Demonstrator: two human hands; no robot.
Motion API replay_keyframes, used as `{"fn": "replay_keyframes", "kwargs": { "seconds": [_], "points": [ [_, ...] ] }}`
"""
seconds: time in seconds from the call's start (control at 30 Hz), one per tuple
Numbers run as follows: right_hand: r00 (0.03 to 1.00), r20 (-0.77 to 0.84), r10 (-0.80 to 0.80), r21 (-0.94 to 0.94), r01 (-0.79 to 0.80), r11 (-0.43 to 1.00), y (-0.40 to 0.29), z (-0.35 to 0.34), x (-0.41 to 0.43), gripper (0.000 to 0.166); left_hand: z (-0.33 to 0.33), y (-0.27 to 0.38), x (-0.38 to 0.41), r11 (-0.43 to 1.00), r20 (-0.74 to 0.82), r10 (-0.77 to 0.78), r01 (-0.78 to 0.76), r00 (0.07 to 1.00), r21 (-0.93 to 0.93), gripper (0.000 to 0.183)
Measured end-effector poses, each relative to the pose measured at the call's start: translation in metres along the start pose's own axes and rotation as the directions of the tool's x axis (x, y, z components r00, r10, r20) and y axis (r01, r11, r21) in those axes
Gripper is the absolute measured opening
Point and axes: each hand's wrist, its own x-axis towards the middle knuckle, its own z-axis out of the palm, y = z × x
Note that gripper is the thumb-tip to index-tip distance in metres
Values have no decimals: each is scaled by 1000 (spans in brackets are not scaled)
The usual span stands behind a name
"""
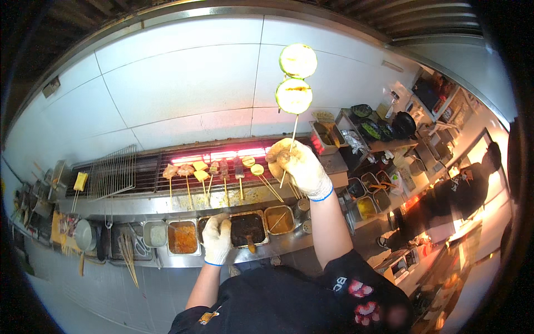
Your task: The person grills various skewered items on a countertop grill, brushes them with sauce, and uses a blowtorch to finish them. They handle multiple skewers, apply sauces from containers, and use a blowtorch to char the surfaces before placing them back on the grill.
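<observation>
My right hand [294,165], in a stained white work glove, is raised over the right end of the grill [146,175] and grips the stick of a skewer of round zucchini slices [294,96] with brown grill marks. My left hand [217,236], in a white glove, rests at the rim of the dark sauce pan [267,227]; whether it holds anything is hidden. On the grill lie skewers of pale meat [185,170], yellow squares [200,170], dark meat [224,169] and another zucchini skewer [257,169]. A glowing red heater [221,155] runs behind them.
A wire rack [112,173] leans on the grill's left part. Along the front counter stand a pan of orange sauce [182,236], a brown sauce pan [279,220] and a bundle of sticks [128,254]. Further right are condiment tubs [367,206] and another person in dark clothes [454,196].
</observation>
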Motion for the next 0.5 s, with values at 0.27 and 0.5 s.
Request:
{"fn": "replay_keyframes", "kwargs": {
  "seconds": [0.27,0.5],
  "points": [
    [973,-229,-15,-237,-41,971,-12,71,0,22,-14,164,68,895,-18,435,-435,900,-99,29],
    [945,-307,-111,-433,-35,901,-15,80,-14,23,-22,196,74,925,140,376,-361,916,-119,29]
  ]
}}
